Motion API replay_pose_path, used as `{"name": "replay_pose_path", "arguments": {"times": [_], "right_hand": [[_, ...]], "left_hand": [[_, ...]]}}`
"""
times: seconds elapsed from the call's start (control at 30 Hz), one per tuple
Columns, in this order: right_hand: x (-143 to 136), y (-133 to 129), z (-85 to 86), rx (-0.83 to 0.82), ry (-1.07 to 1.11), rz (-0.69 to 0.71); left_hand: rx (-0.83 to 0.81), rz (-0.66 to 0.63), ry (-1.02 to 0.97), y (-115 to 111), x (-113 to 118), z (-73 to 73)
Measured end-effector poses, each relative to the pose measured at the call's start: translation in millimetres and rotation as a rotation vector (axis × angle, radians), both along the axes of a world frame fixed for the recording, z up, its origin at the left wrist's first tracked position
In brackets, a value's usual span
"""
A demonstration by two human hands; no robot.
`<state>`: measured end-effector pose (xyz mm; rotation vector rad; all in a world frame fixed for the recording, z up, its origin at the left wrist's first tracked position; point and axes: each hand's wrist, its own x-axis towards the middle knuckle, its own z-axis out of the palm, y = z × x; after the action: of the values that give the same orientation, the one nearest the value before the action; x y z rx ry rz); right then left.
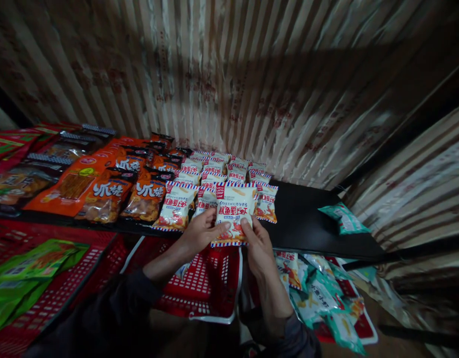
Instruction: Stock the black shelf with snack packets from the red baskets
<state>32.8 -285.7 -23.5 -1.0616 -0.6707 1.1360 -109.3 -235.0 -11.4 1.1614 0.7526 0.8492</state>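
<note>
A white snack bag with red lettering and blue-and-red striped edges [234,199] is held upright in both hands at the shelf's front edge; whether its base touches the shelf cannot be told. The left hand [201,231] grips its lower left side, and the right hand [259,243] its lower right, each with the thumb on the front and the fingers closed around the side.

Just behind and to the left, matching white bags [173,206] stand in rows on the black shelf [300,219]. Left of them are orange-and-black snack bags [145,194], a flat orange pouch [80,176], and red packets [13,149] at the far end. A teal packet [344,219] lies on the shelf's right part.

Below are a red basket [210,281] under the hands, green packets [31,268] in another at left, and teal-and-white bags [317,293] heaped at right. Behind rises a corrugated wall [214,74].
</note>
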Motion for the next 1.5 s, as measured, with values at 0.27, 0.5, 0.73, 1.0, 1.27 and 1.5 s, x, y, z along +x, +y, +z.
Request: {"name": "replay_pose_path", "arguments": {"times": [0.27, 0.5, 0.73, 1.0, 1.27, 1.5], "right_hand": [[30, -4, 7.2, 0.081, -0.302, 0.025], [65, 0, 0.9, 0.162, -0.366, -0.206], [107, 8, -15.7, 0.119, -0.326, -0.458], [122, 18, -46.4, 0.051, -0.387, -0.45], [130, 27, -67.9, -0.013, -0.486, -0.475], [125, 29, -71.3, -0.105, -0.74, -0.5]], "left_hand": [[-0.009, 0.044, -0.041, -2, 18, -11.3], [0.13, 0.189, 0.001, -16, 68, -9.5], [0.441, 0.218, 0.187, -20, 126, -16.2], [0.617, 0.222, 0.533, -21, 141, -28.6], [0.687, 0.185, 0.638, -33, 152, -40.8], [0.665, 0.196, 0.617, -29, 154, -52.8]]}}
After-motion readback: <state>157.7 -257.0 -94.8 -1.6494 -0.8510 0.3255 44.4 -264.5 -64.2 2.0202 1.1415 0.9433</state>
